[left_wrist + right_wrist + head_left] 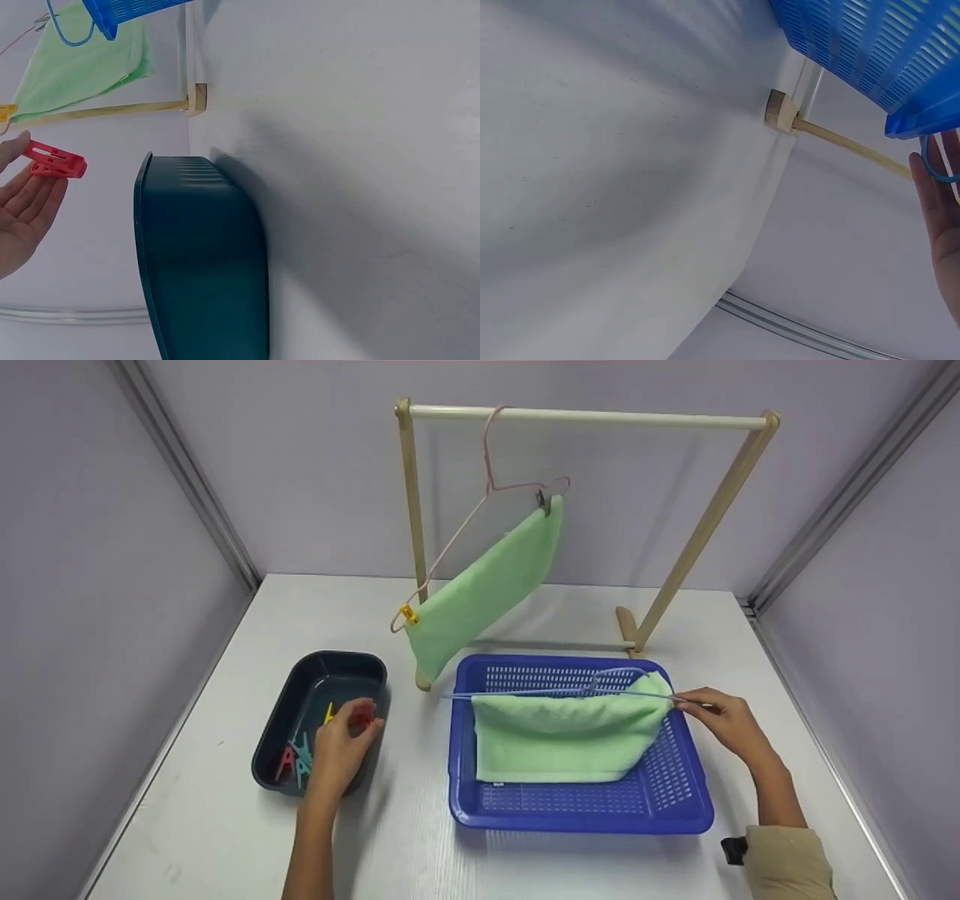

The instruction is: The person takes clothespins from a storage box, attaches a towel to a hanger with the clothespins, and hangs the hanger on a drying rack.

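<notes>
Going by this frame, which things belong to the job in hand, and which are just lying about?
Apparently in the job:
red peg in the left hand
blue hanger in the right hand
green cloth by it
basket
tray

Idle for now:
spare pegs in the tray
rack
pink hanger
hung cloth

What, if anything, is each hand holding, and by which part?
The left hand pinches a red clothespin by one end, between thumb and fingers; the right hand holds a blue hanger by its right end.

Red clothespin (69, 164), pinched; blue hanger (555, 691), over basket (581, 823)
</notes>
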The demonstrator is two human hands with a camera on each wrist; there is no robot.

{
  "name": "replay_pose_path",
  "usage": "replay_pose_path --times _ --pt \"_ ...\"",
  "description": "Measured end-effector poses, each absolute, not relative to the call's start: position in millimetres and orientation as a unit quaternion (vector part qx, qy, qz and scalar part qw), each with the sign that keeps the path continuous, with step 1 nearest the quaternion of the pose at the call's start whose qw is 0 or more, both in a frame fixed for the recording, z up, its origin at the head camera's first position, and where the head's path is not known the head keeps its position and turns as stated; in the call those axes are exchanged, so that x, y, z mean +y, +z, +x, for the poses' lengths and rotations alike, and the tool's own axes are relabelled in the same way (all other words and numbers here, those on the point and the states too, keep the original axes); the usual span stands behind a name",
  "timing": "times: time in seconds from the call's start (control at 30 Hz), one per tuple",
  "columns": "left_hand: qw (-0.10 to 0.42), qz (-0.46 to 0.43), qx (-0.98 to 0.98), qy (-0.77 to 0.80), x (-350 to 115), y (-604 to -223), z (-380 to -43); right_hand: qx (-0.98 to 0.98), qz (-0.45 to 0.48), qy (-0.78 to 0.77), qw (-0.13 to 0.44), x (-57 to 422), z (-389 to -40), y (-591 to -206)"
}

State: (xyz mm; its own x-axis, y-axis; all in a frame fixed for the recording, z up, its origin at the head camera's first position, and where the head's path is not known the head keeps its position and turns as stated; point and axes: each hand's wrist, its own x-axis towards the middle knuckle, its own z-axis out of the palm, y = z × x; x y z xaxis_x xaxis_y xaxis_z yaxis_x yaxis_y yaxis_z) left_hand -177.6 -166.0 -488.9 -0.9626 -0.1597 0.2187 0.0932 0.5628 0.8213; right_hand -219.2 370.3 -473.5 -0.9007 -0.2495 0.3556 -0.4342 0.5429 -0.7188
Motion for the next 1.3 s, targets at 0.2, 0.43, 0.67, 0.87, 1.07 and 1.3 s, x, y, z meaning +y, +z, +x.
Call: replay_pose_path --times 0.2,0.43,0.67,0.87,1.07,1.3 --pt "0.136 0.017 -0.873 -0.468 -165.0 -489.4 -177.7 -0.858 0.202 0.455 0.124 370.0 -225.2 -479.2" --pt "0.135 0.008 -0.871 -0.473 -165.2 -489.6 -176.7 -0.887 0.168 0.411 0.126 376.6 -233.6 -489.3" --pt "0.132 0.013 -0.873 -0.469 -164.9 -489.5 -174.6 -0.898 0.154 0.395 0.114 376.1 -233.1 -488.0" --pt "0.126 0.014 -0.874 -0.468 -165.9 -488.7 -174.3 -0.904 0.159 0.382 0.107 375.9 -236.8 -487.0" --pt "0.128 0.006 -0.872 -0.472 -167.5 -488.7 -174.7 -0.915 0.167 0.357 0.089 377.1 -237.7 -482.6" --pt "0.119 0.010 -0.874 -0.471 -167.7 -489.6 -174.2 -0.912 0.180 0.364 0.061 378.0 -238.3 -478.0"
